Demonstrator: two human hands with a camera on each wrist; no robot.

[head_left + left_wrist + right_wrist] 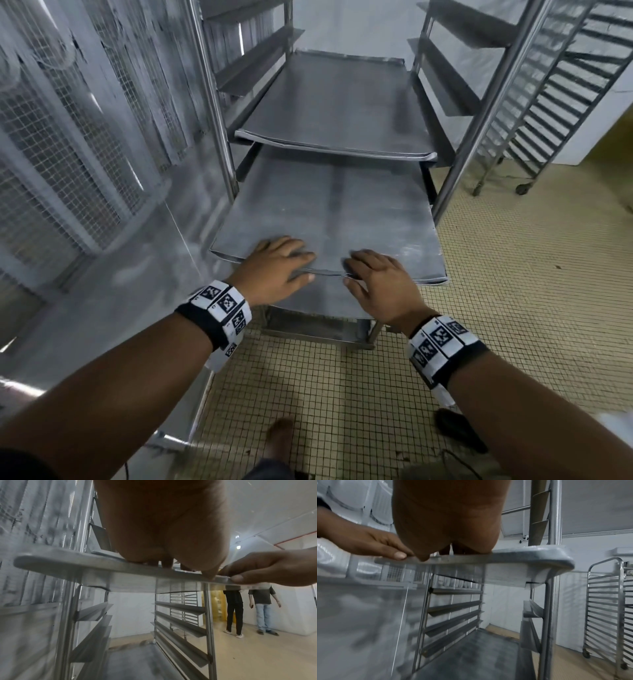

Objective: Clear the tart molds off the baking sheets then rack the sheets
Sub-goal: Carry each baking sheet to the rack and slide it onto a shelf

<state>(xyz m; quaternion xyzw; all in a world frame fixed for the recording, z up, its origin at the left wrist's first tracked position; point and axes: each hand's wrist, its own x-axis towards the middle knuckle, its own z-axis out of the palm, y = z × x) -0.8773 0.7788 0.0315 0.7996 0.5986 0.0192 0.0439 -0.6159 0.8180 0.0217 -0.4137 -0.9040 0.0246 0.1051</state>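
A bare grey baking sheet [329, 212] lies partly slid into the steel rack [479, 113], its near end sticking out toward me. My left hand [277, 263] and right hand [376, 277] lie side by side on that near end, fingers flat on top and thumbs against the front rim. The left wrist view shows the sheet's rim [85, 566] under my left hand [163, 527], with my right hand [267, 566] beside it. A second sheet [335, 102] sits on the runners one level higher. No tart molds are in view.
A steel wall with mesh panels [68, 137] stands close on the left. Another wheeled rack [565, 102] stands at the right on the tiled floor [513, 308]. A grey sheet [471, 649] lies at the rack's bottom. Two people [235, 608] stand beyond the rack.
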